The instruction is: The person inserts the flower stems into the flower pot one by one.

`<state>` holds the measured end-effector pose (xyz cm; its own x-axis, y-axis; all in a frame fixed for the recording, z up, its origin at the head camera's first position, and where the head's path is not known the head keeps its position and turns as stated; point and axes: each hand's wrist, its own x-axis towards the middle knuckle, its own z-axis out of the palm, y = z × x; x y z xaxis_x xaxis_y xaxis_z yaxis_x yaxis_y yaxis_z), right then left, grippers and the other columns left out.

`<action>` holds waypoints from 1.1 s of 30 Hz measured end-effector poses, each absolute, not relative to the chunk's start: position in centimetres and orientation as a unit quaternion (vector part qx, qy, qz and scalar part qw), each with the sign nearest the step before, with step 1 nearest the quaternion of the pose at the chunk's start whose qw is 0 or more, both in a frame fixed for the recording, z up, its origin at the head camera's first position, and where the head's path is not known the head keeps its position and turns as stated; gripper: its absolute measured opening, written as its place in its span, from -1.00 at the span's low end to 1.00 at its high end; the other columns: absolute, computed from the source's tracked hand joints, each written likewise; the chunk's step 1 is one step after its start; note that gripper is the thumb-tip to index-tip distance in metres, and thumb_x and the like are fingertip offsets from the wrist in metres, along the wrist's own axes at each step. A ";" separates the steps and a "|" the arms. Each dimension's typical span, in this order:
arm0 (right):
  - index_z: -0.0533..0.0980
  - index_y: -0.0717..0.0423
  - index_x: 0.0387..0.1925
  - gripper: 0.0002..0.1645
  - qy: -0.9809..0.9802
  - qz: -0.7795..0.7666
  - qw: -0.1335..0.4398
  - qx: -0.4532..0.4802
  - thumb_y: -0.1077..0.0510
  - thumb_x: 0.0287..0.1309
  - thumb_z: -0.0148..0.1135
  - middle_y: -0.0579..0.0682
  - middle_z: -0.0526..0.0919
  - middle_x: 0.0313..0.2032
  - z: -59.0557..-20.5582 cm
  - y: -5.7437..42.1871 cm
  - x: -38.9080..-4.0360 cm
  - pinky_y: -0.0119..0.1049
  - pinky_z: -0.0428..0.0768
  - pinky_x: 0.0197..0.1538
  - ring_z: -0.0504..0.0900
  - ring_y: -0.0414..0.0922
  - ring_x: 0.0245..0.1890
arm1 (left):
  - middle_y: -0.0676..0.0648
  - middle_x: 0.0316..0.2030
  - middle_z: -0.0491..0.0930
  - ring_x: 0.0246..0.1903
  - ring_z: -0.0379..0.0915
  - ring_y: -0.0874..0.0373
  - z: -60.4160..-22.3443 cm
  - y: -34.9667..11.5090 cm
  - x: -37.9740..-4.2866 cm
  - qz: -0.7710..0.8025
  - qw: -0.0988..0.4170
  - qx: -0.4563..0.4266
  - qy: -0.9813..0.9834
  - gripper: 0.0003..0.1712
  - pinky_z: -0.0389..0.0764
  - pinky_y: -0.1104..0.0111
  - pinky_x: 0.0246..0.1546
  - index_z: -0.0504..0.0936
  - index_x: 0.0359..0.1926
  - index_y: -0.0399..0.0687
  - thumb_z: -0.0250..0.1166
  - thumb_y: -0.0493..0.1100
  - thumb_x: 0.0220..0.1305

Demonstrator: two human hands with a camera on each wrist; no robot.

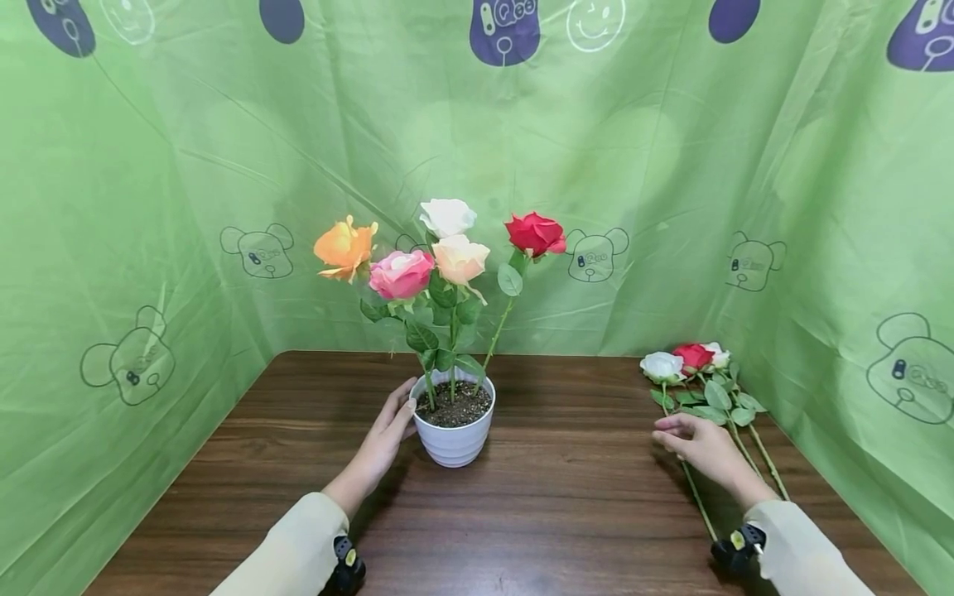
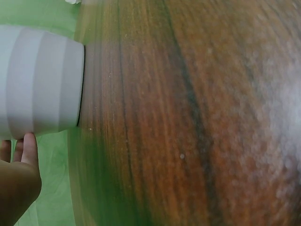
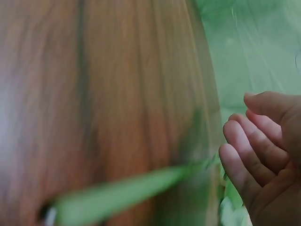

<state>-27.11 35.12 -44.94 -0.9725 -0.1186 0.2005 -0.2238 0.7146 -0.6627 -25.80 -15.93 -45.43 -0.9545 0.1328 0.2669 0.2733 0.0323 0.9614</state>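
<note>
A white ribbed pot (image 1: 453, 444) filled with dark soil stands on the table. In it are an orange rose (image 1: 345, 248), a pink rose (image 1: 402, 274), a white rose (image 1: 448, 218), a peach rose (image 1: 460, 259) and a red rose (image 1: 535, 234), which leans right. My left hand (image 1: 389, 426) rests against the pot's left side; its fingertips (image 2: 30, 141) meet the wall in the left wrist view. Over the stems of the lying roses is my right hand (image 1: 704, 447). Its loosely bent fingers (image 3: 244, 146) hold nothing, and a green stem (image 3: 127, 193) runs beneath them.
At the right of the wooden table (image 1: 574, 488) lie a white rose (image 1: 662, 367), a red rose (image 1: 693, 357) and another white rose (image 1: 718, 356), blooms toward the back. A green printed curtain (image 1: 633, 165) encloses the table at the back and both sides.
</note>
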 end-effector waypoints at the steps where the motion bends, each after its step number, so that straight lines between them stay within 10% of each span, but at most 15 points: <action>1: 0.61 0.33 0.01 -0.58 -0.921 0.376 0.062 0.085 0.07 0.29 0.36 0.06 0.74 -0.29 -45.2 35.6 -27.0 -0.35 0.61 -0.40 0.67 -0.11 -0.41 | -0.32 0.47 0.10 0.42 0.08 -0.18 -45.4 -15.9 -25.8 -0.682 0.051 -0.140 -0.716 -0.39 0.30 -0.09 0.33 0.06 0.55 -0.10 -0.09 -0.03 0.62; 33: 0.44 0.58 0.08 -0.41 -0.911 0.406 -0.070 0.006 0.20 0.18 0.38 0.10 0.73 -0.35 -45.5 37.8 -26.2 -0.19 0.72 -0.36 0.69 -0.05 -0.36 | -0.32 0.47 0.09 0.43 0.06 -0.21 -45.4 -15.9 -25.8 -0.688 0.045 -0.139 -0.711 -0.41 0.27 -0.09 0.35 0.08 0.54 -0.04 -0.08 -0.03 0.62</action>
<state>-26.25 37.85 -45.51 -0.9901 -0.0676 -0.1231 0.0464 0.6704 -0.7406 -25.77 -15.91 -45.41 -0.9571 0.1366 0.2556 0.2599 0.0142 0.9655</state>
